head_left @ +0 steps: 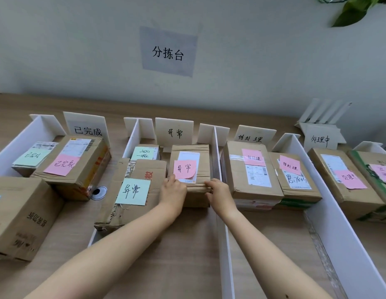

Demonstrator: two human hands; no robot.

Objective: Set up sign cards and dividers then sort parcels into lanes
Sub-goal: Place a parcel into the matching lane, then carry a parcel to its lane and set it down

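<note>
The left forearm is stretched in from 7 o'clock over the bench [187, 260]. The left hand [173, 192] is set on the near left corner of the parcel [191, 150], with the thumb laid on top and the other fingers curled against its side. The parcel is marked with a pink note [185, 169] and lies flat in the middle lane, with a worn carton [144, 169] just beside it at 9 o'clock. Its long axis runs from 6 to 12 o'clock, towards the sign card [174, 131]. The right hand [220, 194] is hooked over the near top edge, its fingers clamped on the parcel. A white divider [225, 244] is seen at 3 o'clock.
</note>
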